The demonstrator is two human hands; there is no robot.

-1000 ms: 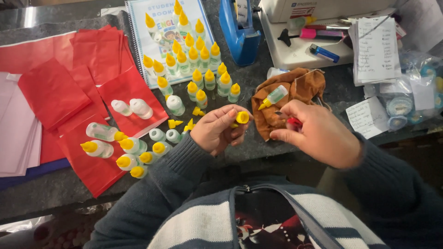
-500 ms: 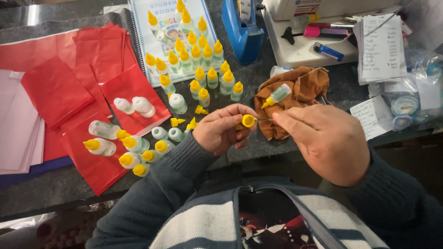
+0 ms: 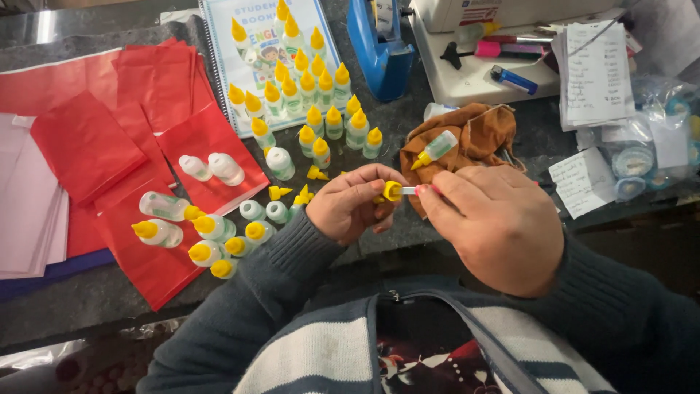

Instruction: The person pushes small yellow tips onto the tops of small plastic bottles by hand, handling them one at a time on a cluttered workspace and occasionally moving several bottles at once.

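While both hands (image 3: 430,208) pinch yellow cap (image 3: 392,191), capped bottles (image 3: 306,109), brown cloth (image 3: 474,135) crowd beyond.

Head camera, looking steeply down, close over cluttered worktop (image 3: 408,124)

A stationery shop counter: glue bottles (image 3: 321,120), tape dispenser (image 3: 383,44), red paper (image 3: 84,142).

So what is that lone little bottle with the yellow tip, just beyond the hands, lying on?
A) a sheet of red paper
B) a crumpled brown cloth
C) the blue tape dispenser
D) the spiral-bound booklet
B: the lone bottle lies tilted on the crumpled brown cloth, just beyond the left hand and right hand, which together hold a yellow cap.
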